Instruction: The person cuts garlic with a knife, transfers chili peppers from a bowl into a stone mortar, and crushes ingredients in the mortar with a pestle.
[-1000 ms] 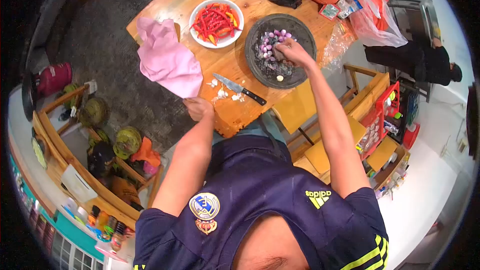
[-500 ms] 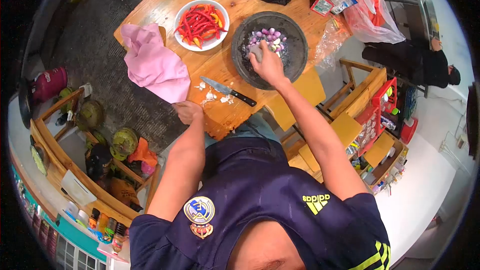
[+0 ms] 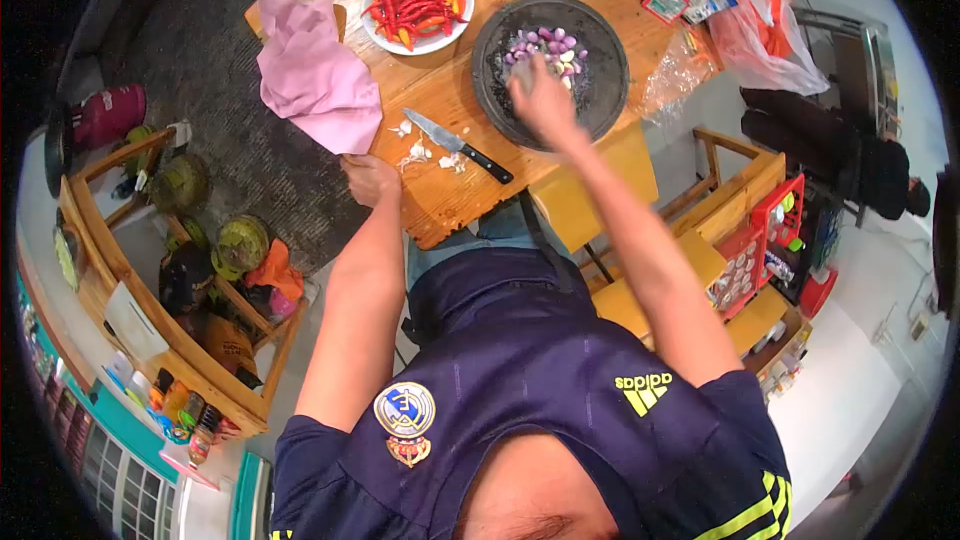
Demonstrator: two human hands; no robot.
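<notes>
Presently, dark stone mortar: round and shallow, its bare inner slope [image 3: 605,90] showing; it sits upper centre of the frame on the pale varnished wooden table [image 3: 430,215].
Mortar contents: small purple peeled shallots [image 3: 545,38], with whitish cloves [image 3: 567,57] among them, largely whole, heaped towards the far side.
Right hand [image 3: 543,102]: over the mortar's near left part; fingers curled closely around what appears to be a grey stone pestle [image 3: 522,70]. Blur hides the exact grip.
Left hand [image 3: 372,180]: left of centre, at the table's edge, by the lower corner of the crumpled pink cloth [image 3: 320,80]. Fingers bent; whether they clasp wood, cloth or neither cannot be told.
Knife: black-handled steel knife [image 3: 462,147], lying flat below and left of the mortar, beside white papery peelings [image 3: 418,152].
Chilli bowl: round white bowl [image 3: 371,32] of glossy red and orange chillies [image 3: 415,5], upper left of the mortar, apart from it.
Spill risk: a hard, glancing blow could send round shallots over the rim.
Slip risk: wet stone or an uneven grip could turn the pestle and pinch the fingers.
Blade risk: the knife lies unguarded between both hands; a sideways sweep could catch it.
Cloth risk: it overhangs the table's left edge; a snag could drag it off.
</notes>
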